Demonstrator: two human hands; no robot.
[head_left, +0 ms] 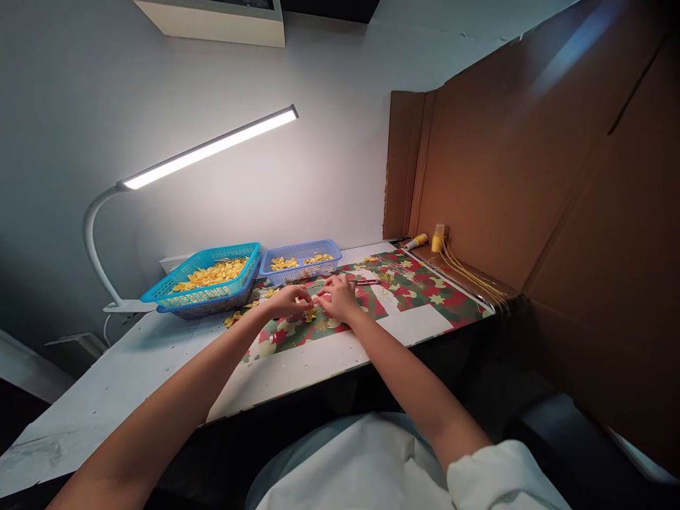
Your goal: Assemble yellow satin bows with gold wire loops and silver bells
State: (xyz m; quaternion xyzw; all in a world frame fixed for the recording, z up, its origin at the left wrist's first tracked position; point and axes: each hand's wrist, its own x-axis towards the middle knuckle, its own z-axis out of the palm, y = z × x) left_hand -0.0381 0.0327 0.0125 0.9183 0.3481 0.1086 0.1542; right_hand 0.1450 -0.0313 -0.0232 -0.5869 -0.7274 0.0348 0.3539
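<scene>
My left hand (290, 301) and my right hand (338, 297) are close together over a red, green and cream patterned sheet (292, 340). The fingers of both are bent inward in a pinch. A small yellow petal piece (309, 314) shows just below and between them, by my left fingertips. What either hand grips is too small to make out. Loose yellow pieces (234, 319) lie to the left of my left hand. Beyond my right hand is a thin reddish tool (366, 282), with a small pile of fine yellow-green bits (390, 278) beside it.
A turquoise basket (239, 285) of yellow petals, stacked on a darker one, stands back left. Next to it is a blue basket (300, 251). A lit lamp (212, 147) arches above. Yellow stems (467, 269) and a small bottle (438, 239) sit by the cardboard wall (478, 177).
</scene>
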